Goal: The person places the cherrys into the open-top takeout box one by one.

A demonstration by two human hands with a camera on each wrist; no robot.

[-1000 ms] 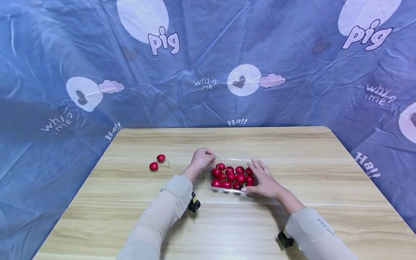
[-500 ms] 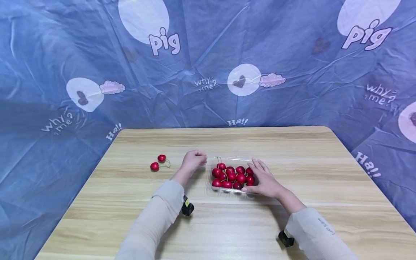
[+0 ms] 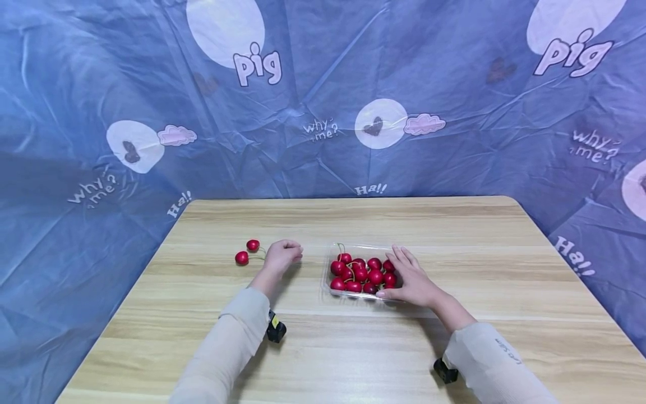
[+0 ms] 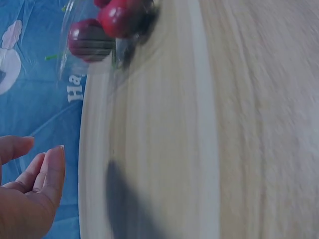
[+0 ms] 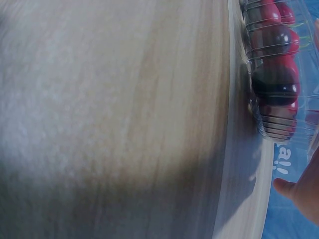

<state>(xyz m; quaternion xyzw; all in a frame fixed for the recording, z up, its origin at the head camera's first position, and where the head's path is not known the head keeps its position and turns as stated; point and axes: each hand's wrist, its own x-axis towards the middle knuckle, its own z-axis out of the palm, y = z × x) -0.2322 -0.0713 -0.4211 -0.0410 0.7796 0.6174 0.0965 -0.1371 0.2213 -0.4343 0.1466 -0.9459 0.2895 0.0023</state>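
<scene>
My left hand (image 3: pixel 280 257) hovers over the table left of the container, thumb and fingertips apart with nothing between them, as the left wrist view shows. A clear plastic container (image 3: pixel 348 294) holds several red cherries (image 3: pixel 360 274), some with green stems. Over its right end lies my right hand (image 3: pixel 415 283), fingers extended toward the far rim and thumb by the near side. In the right wrist view, the thumb (image 5: pixel 285 187) sticks out straight near the container's end. Two loose cherries (image 3: pixel 241 258) with stems lie left of my left hand, which overlaps their stem ends.
The wood-grain table (image 3: pixel 353 353) reaches back to a blue printed cloth (image 3: pixel 313 163) that hangs behind and beside it. A small black wrist camera (image 3: pixel 276 328) sits under the left cuff, and another black camera (image 3: pixel 446 371) under the right one.
My left hand has moved left, away from the container's far left corner and toward the two loose cherries. The right hand and the container have stayed in place.
</scene>
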